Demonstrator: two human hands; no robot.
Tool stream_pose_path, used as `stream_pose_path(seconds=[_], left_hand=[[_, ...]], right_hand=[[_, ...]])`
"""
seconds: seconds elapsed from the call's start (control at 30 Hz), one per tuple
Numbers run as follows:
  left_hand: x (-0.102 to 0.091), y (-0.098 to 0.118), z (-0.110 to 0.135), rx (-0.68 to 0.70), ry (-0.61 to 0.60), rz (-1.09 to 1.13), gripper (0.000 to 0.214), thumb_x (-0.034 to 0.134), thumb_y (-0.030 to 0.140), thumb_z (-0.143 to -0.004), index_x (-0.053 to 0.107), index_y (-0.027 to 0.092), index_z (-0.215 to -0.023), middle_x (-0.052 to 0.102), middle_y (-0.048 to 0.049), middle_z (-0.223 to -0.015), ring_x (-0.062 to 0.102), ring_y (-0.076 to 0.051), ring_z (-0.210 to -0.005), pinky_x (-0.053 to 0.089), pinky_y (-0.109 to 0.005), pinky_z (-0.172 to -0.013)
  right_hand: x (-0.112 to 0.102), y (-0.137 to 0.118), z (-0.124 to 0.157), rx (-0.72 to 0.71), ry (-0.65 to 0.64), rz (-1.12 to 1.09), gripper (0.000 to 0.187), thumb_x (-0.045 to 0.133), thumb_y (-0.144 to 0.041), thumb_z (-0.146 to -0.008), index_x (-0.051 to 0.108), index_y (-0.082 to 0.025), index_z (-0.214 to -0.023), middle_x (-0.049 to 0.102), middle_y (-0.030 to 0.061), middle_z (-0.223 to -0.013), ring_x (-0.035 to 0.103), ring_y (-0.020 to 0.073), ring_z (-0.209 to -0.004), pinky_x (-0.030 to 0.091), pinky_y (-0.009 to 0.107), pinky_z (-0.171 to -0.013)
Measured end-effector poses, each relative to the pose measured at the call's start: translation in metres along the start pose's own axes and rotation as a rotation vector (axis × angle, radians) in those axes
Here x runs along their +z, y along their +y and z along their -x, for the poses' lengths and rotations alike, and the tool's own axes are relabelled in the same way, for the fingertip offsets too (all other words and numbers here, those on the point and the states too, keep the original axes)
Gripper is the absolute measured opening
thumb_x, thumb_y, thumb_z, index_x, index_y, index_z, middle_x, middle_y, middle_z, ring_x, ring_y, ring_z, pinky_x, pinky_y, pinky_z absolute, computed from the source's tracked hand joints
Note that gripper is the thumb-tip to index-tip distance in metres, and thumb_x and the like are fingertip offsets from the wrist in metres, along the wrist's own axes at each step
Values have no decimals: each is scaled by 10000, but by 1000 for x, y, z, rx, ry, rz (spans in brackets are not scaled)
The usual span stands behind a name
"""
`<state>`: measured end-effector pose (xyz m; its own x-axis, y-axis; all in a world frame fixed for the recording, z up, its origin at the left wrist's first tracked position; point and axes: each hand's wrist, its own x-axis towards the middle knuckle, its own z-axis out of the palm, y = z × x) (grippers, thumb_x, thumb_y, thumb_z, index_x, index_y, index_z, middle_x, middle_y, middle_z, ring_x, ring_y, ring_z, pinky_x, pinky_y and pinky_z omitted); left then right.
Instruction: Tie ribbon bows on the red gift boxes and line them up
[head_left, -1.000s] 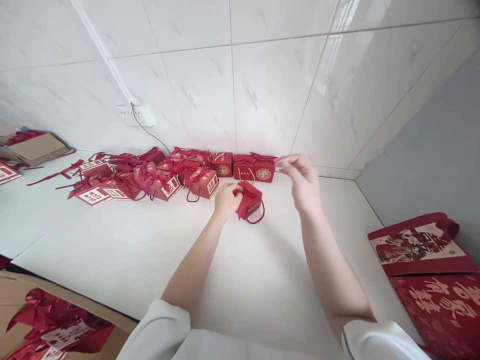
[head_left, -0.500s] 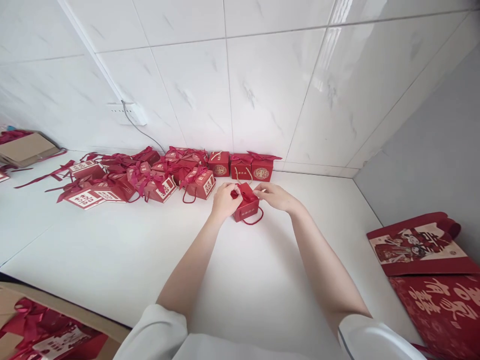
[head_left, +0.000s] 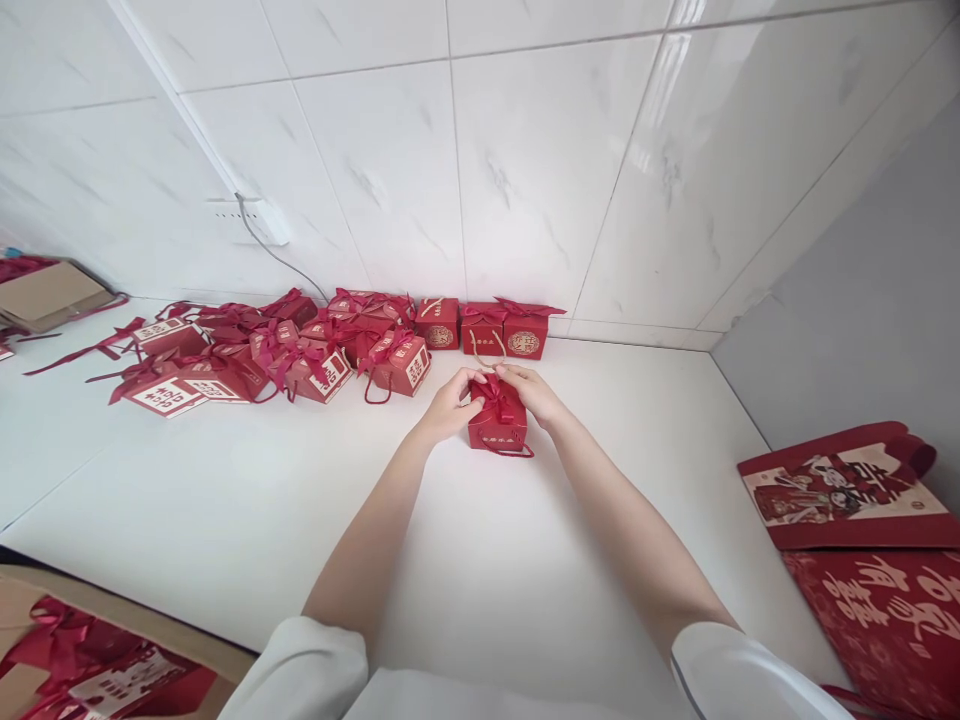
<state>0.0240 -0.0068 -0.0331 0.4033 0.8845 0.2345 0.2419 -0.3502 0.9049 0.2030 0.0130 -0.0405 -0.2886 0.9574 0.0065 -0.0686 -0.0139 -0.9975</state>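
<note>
A small red gift box (head_left: 493, 437) stands on the white table in front of me, its printed side facing me. A dark red ribbon bow (head_left: 499, 402) sits on its top, and a red cord handle (head_left: 508, 453) hangs down the near side. My left hand (head_left: 453, 404) grips the box at its left and back upper edge, thumb near the bow. From the right, my right hand (head_left: 535, 394) curves over the back corner, fingers against the box; some fingertips are hidden behind it.
Against the tiled wall stand several red gift boxes (head_left: 442, 325), with more beribboned boxes (head_left: 311, 372) grouped at left. An open carton (head_left: 225, 655) of red boxes is at lower left. Red paper bags (head_left: 877, 600) lie at right. A cable (head_left: 277, 258) runs from the wall socket (head_left: 259, 222).
The box has turned so its printed side faces me more squarely and has shifted slightly nearer. My right hand has closed in from the right onto the box; the left has moved off the bow.
</note>
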Motion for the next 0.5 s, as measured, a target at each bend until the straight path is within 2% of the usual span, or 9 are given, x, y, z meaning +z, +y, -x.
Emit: stream_pose_path(seconds=[0.07,0.13,0.3,0.4,0.5], left_hand=[[0,3,1,-1,5,-34,188,510,187,-785,509,201,-972,576,-63,-1186,546,-167,-1126,397,-336,-1006],[-1,7,1,-18,22,-102,162,502,188,-786,535,200,-944,577,-56,-1180,546,-177,-1114,418,-335,-984],[-3,17,1,-72,49,-293,193,506,174,-767,612,221,-921,565,-45,-1208,525,-213,-1138,475,-321,-859],[-3,20,1,-51,79,-348,184,506,153,-763,626,215,-888,574,-47,-1194,528,-216,-1142,467,-335,-884],[-2,20,0,-24,93,-368,158,505,140,-768,623,210,-846,582,-41,-1167,538,-204,-1128,436,-353,-957]], right_hand=[[-1,1,2,-44,16,-7,437,520,-604,-817,698,-212,-895,618,57,-1251,572,241,-1133,444,370,-959],[-5,-2,5,-98,-22,54,482,470,-631,-842,717,-225,-921,521,35,-1379,498,238,-1242,394,380,-1032],[-20,-27,17,-119,-205,416,493,384,-628,-896,677,-305,-1126,481,-4,-1420,237,237,-1423,211,439,-1154],[-25,-47,30,-35,-223,689,549,336,-636,-905,538,-330,-1313,395,-6,-1483,125,280,-1451,149,518,-1157],[-26,-60,42,97,-225,904,644,343,-630,-901,308,-316,-1462,246,16,-1552,88,302,-1454,178,542,-1139]])
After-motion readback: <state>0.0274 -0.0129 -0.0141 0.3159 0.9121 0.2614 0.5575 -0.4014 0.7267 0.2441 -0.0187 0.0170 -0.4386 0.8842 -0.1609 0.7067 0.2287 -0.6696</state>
